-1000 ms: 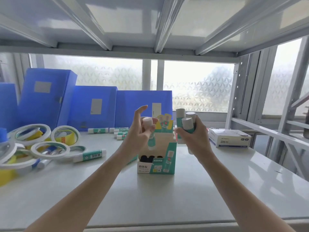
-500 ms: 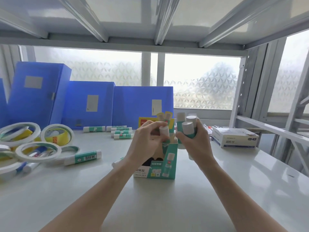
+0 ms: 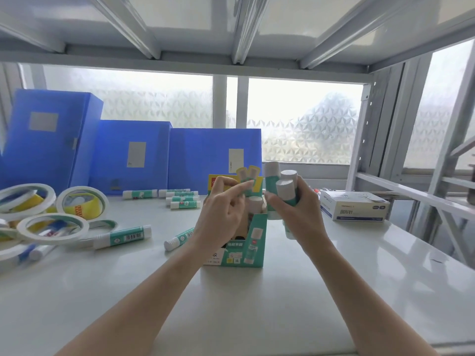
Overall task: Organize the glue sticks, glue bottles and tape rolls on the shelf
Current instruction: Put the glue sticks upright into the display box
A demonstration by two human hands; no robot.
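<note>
At nine o'clock your white tape rolls [image 3: 52, 227] lie heaped on the white shelf [image 3: 257, 304]. Centre, your left hand [image 3: 221, 214] hovers, fingers relaxed, over the teal cardboard display box [image 3: 253, 242]. Your right hand [image 3: 303, 214] grips several white-capped teal glue sticks [image 3: 285, 191].

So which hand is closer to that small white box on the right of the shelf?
The right hand. It grips a bunch of glue sticks just left of the white box; the left hand is farther left, over the green display box.

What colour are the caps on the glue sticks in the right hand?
White caps on the glue sticks in the right hand; head view.
</note>
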